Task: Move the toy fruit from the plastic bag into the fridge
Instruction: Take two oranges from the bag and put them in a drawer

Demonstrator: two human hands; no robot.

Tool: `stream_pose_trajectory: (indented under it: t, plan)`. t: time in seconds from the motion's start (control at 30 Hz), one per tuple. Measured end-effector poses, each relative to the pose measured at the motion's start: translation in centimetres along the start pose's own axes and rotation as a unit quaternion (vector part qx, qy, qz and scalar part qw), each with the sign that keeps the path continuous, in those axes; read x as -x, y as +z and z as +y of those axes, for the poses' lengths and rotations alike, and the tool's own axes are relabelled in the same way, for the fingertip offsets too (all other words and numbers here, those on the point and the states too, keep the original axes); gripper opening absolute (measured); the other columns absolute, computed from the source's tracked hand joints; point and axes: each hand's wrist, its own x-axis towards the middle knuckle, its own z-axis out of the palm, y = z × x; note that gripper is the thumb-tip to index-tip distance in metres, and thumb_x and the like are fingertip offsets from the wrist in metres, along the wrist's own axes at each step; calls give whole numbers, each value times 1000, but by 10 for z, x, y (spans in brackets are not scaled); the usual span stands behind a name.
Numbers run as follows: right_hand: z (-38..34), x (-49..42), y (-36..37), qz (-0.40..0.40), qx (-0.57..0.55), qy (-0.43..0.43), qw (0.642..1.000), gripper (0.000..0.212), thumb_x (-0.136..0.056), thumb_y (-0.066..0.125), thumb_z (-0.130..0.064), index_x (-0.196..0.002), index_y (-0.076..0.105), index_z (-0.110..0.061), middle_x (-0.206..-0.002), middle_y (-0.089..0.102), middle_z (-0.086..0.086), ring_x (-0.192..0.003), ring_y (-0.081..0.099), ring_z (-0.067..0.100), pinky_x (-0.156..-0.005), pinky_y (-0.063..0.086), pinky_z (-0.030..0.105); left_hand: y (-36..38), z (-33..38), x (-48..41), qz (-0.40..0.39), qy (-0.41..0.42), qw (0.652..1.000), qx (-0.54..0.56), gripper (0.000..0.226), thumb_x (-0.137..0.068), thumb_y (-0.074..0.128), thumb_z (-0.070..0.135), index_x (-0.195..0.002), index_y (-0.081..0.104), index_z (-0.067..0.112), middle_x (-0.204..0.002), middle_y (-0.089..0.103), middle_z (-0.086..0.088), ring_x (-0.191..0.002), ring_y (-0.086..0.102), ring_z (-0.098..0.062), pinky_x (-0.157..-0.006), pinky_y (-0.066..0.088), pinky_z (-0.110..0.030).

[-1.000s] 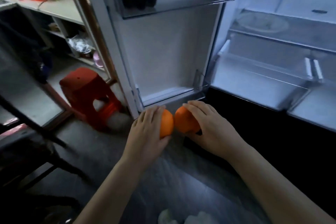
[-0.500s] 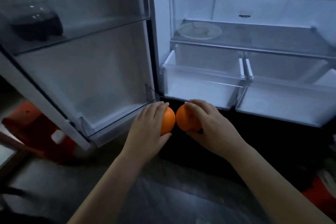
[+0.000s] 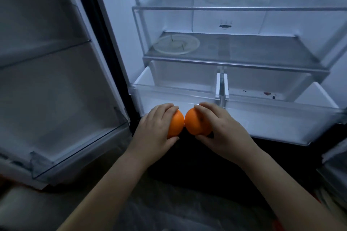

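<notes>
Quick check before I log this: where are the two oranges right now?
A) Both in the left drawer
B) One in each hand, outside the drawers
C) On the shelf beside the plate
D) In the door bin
B: the left hand grips one orange and the right hand grips the other orange, side by side in front of the left drawer.

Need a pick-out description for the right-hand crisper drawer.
Start at the open fridge: below its lowest glass shelf sit two clear drawers side by side. The right drawer is the one with dark specks on its floor; the left drawer shows none.
</notes>
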Motion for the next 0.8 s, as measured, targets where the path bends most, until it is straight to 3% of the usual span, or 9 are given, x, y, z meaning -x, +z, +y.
stream_pose_trajectory:
  t: [0.2, 0.53, 0.8]
  plan:
    - [34, -30, -6, 9, -11, -7, 1000, 71, -77, 71, -34, -139, 37, -23, -141, 38, -4, -125, 40, 17, -84, 46, 29, 6, -13, -52, -16, 39, 999, 17, 76, -68, 76, 37, -135, 42, 21, -137, 43, 2, -121, 43, -20, -94, 39, -38]
    - [105, -136, 2, -23, -13, 6, 1000, 72, -78, 71, -36, -140, 36, -24, -140, 37, -7, -124, 38, 10, -89, 31, 17, 31, -86, -182, -59, 127, 989, 50, 78, -68, 74, 43, -136, 42, 21, -138, 43, 1, -123, 44, -20, -92, 44, -41]
    - [156, -204, 27, -92, 7, 22, 996, 73, -77, 69, -44, -140, 33, -29, -142, 33, -9, -125, 38, 13, -87, 45, 29, 71, -144, -256, -139, 128, 980, 58, 79, -69, 76, 45, -136, 40, 24, -140, 40, 3, -123, 45, -19, -95, 42, -35]
